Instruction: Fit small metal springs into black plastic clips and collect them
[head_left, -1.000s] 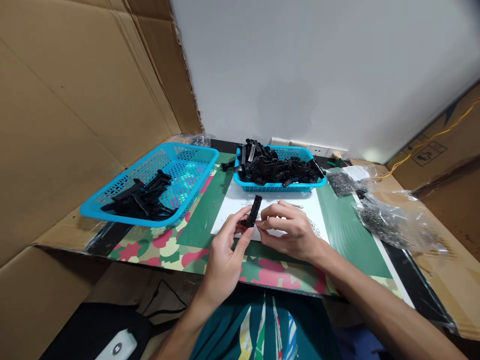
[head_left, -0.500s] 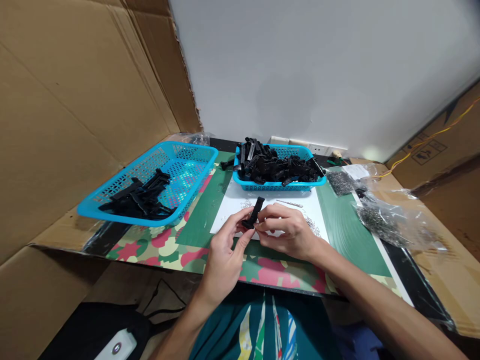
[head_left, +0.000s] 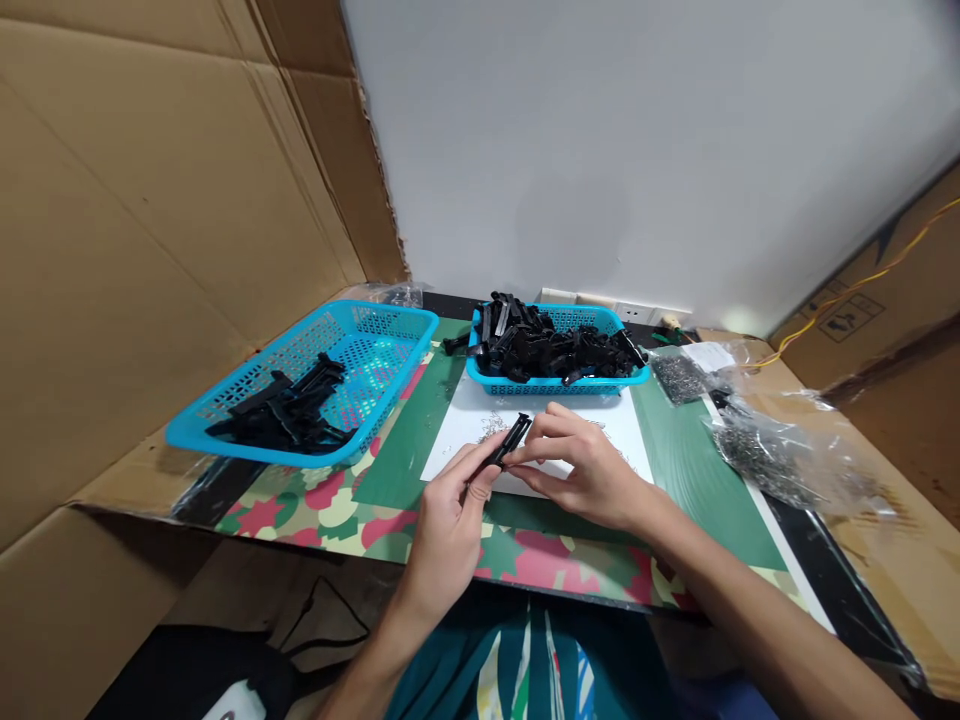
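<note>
A long, narrow black plastic part (head_left: 515, 434) is pinched between the thumb and fingers of my left hand (head_left: 456, 500), tilted with its far end up and to the right. My right hand (head_left: 581, 465) has its fingers closed together at the near end of the part, touching it from the right. Whatever may be between those right fingertips is too small or hidden to make out. Beneath both hands lies a white sheet (head_left: 452, 420) with small, thin metal pieces (head_left: 493, 425) scattered on it.
A blue basket (head_left: 559, 385) heaped with black plastic parts stands behind the sheet. At left, another blue basket (head_left: 375, 345) holds fewer such parts. Clear bags of small metal pieces (head_left: 761, 450) lie at right. Cardboard (head_left: 165, 180) rises along the left side.
The black part has turned in my left hand, from flared end showing to a slim, folded-looking side. My right fingers stay by its lower end. The view has tilted up slightly.
</note>
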